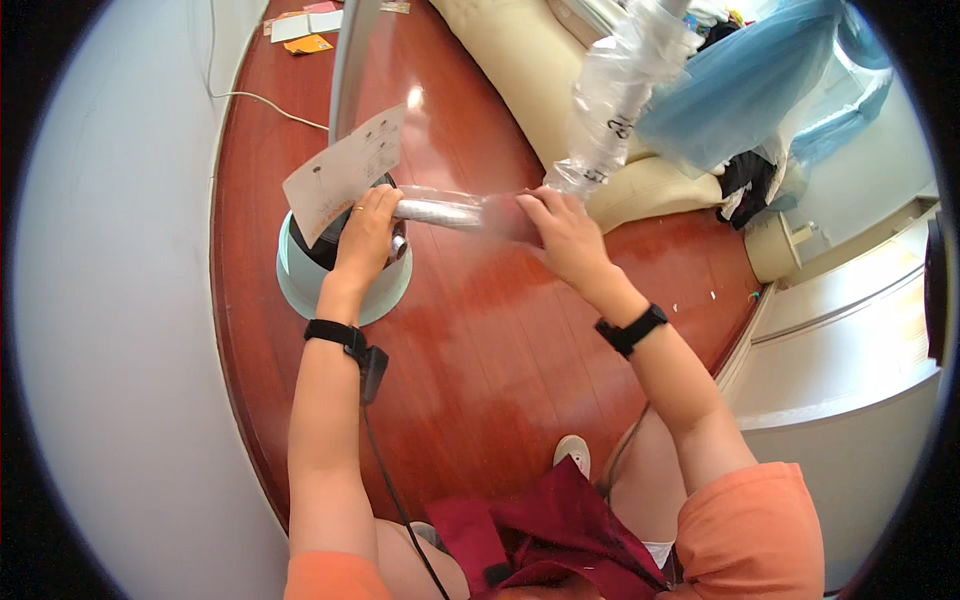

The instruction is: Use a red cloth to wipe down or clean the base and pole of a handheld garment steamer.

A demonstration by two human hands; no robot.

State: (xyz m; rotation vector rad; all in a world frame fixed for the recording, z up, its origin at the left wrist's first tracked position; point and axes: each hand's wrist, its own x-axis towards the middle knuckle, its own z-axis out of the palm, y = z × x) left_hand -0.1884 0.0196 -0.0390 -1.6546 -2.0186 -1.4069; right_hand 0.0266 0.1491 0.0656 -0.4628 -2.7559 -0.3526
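Note:
A silver tube (pixel 438 212) in clear film lies crosswise between my hands. My left hand (pixel 368 232) is closed around its left end, beside a white printed sheet (pixel 345 172) that sticks up behind the fingers. My right hand (pixel 572 235) is closed on clear plastic wrap (pixel 592 150) at the other side; the fingertips and the stretch beside them are blurred. That crumpled wrap, with dark marks on it, covers a pole rising toward the upper right. Under my left hand stands a pale green bucket (pixel 345 305) with something black inside, partly hidden.
A grey upright post (pixel 352 75) rises behind the sheet. A cream sofa (pixel 500 70) stands beyond, with blue sheer fabric (pixel 745 95) at the right. Papers (pixel 305 28) and a white cable (pixel 265 100) lie by the left wall. A beige bin (pixel 770 248) is far right.

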